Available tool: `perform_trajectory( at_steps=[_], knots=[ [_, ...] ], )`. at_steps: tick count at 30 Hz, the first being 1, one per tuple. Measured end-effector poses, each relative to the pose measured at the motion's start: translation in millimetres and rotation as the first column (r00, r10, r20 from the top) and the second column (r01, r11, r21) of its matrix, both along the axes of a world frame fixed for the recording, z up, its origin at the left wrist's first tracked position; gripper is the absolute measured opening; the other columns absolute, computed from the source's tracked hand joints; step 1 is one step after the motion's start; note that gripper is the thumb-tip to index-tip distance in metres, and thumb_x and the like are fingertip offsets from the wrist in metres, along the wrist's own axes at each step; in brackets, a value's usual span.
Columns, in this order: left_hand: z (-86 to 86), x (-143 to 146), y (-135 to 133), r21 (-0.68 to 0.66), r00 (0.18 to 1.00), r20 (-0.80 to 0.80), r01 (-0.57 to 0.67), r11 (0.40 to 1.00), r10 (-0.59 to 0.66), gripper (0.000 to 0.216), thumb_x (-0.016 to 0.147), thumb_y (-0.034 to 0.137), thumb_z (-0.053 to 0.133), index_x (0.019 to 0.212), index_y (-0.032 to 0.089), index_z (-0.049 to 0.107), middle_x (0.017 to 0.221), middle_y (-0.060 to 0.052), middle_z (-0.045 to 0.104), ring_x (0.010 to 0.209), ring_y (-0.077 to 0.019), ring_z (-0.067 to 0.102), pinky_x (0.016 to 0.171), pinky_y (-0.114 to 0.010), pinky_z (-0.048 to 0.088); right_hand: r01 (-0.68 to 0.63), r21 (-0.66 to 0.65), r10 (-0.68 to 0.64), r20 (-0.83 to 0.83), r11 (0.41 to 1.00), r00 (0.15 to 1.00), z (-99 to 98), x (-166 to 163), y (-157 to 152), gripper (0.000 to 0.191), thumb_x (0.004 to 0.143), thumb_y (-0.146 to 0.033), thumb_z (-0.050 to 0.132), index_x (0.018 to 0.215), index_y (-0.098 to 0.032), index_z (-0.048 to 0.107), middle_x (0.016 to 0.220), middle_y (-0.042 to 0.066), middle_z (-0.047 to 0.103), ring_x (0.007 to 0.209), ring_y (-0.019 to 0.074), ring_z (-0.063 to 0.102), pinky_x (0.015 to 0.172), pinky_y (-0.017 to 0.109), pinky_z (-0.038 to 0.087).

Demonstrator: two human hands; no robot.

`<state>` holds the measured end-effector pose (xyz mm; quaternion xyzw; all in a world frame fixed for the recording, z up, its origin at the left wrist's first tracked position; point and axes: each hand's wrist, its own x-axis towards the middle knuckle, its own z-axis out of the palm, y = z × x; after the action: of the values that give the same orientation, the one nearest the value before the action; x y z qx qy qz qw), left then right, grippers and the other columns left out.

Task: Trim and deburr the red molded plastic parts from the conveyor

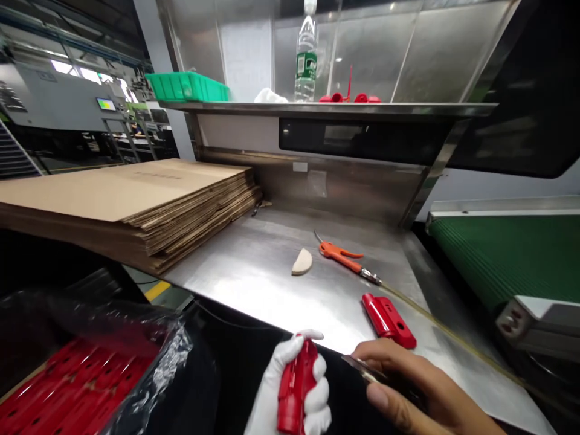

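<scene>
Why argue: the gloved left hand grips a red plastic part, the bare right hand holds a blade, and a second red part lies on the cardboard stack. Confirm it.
Not quite. In the head view the second red part lies on the steel table, not the cardboard stack. The left hand grips a red part; the right hand holds the blade.

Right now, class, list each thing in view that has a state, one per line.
left hand: gloved, shut on red part
right hand: bare, gripping thin blade
second red part: lying flat on steel table
water bottle: upright on shelf
cardboard sheets: flat, stacked
plastic bag: open

Steel bench (254,272) – cardboard stack (136,199), orange tool (342,258), red part (388,320) on it.
</scene>
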<state>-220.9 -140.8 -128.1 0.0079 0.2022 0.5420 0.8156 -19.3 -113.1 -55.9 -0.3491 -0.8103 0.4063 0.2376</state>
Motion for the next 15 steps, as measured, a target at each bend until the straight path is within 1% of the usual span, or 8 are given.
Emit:
perform_trajectory(
  at_steps=[2,3,5,7,9,10,12,15],
  knots=[
    [4.5,-1.5,4.6,0.043,0.999,-0.02,-0.034,0.998,0.035,0.021,0.089,0.037,0.058,0.099,0.018,0.061,0.066,0.003,0.047,0.039,-0.0031,0.029,0.035,-0.016,0.018,0.032,0.176,-0.036,0.018,0.984,0.999,0.8,-0.3,-3.2,0.018,0.094,-0.036,0.057,0.112,-0.038,0.056,0.096,-0.004,0.07,0.085,0.0139,0.07,0.065,0.013,0.056],
    [7.4,-2.8,6.1,0.065,0.998,-0.038,-0.045,0.997,0.047,0.019,0.089,0.035,0.059,0.096,0.018,0.061,0.065,0.004,0.045,0.04,-0.0023,0.027,0.036,-0.016,0.017,0.046,0.278,-0.054,0.022,0.959,0.998,-0.8,-2.2,-3.9,0.021,0.093,-0.034,0.059,0.113,-0.037,0.056,0.1,-0.004,0.071,0.088,0.0146,0.071,0.066,0.013,0.057],
    [12.7,-6.5,9.6,0.095,0.991,-0.121,-0.048,0.994,0.059,0.017,0.085,0.034,0.064,0.092,0.019,0.06,0.063,0.007,0.042,0.04,-0.0017,0.024,0.037,-0.016,0.017,0.024,0.459,-0.042,0.031,0.888,0.999,-6.4,-8.4,-3.8,0.031,0.093,-0.032,0.059,0.123,-0.035,0.052,0.105,-0.002,0.072,0.087,0.0154,0.072,0.066,0.013,0.058],
    [15.0,-10.7,15.4,0.142,0.95,-0.301,-0.041,0.989,0.083,0.018,0.08,0.034,0.069,0.085,0.019,0.062,0.058,0.007,0.044,0.04,-0.0026,0.027,0.039,-0.017,0.021,-0.057,0.588,0.019,0.072,0.807,0.997,-11.8,-15.6,-2.0,0.036,0.097,-0.032,0.053,0.132,-0.031,0.047,0.1,0.001,0.073,0.074,0.0145,0.072,0.058,0.015,0.058],
    [14.1,-14.3,23.4,0.185,0.866,-0.485,-0.03,0.982,0.118,0.015,0.076,0.029,0.071,0.076,0.016,0.065,0.051,0.004,0.051,0.04,-0.0048,0.034,0.041,-0.018,0.027,-0.146,0.666,0.075,0.134,0.732,0.988,-14.7,-21.9,0.6,0.031,0.101,-0.032,0.045,0.132,-0.027,0.047,0.083,0.0,0.071,0.056,0.012,0.067,0.044,0.017,0.052],
    [13.1,-15.5,27.2,0.195,0.826,-0.549,-0.026,0.98,0.131,0.012,0.074,0.025,0.071,0.072,0.014,0.067,0.049,0.001,0.054,0.04,-0.0058,0.038,0.042,-0.018,0.029,-0.161,0.694,0.074,0.154,0.702,0.985,-15.2,-24.0,1.8,0.029,0.102,-0.033,0.043,0.13,-0.025,0.048,0.077,-0.001,0.069,0.05,0.0112,0.064,0.04,0.018,0.05],
    [11.3,-16.4,32.6,0.197,0.788,-0.602,-0.013,0.98,0.132,0.008,0.071,0.019,0.071,0.066,0.013,0.069,0.046,-0.001,0.057,0.04,-0.0068,0.042,0.043,-0.019,0.031,-0.168,0.734,0.055,0.176,0.658,0.983,-14.6,-25.8,3.5,0.026,0.103,-0.034,0.04,0.124,-0.024,0.051,0.07,-0.003,0.064,0.043,0.0103,0.06,0.035,0.02,0.046],
    [11.0,-13.8,32.7,0.175,0.753,-0.649,0.014,0.985,0.104,0.011,0.066,0.022,0.076,0.065,0.013,0.07,0.047,0.0,0.056,0.041,-0.0071,0.045,0.045,-0.02,0.035,-0.156,0.778,0.019,0.183,0.608,0.983,-11.7,-21.8,0.9,0.023,0.104,-0.035,0.037,0.115,-0.023,0.054,0.067,-0.003,0.064,0.041,0.0095,0.059,0.034,0.021,0.044]
  ],
)
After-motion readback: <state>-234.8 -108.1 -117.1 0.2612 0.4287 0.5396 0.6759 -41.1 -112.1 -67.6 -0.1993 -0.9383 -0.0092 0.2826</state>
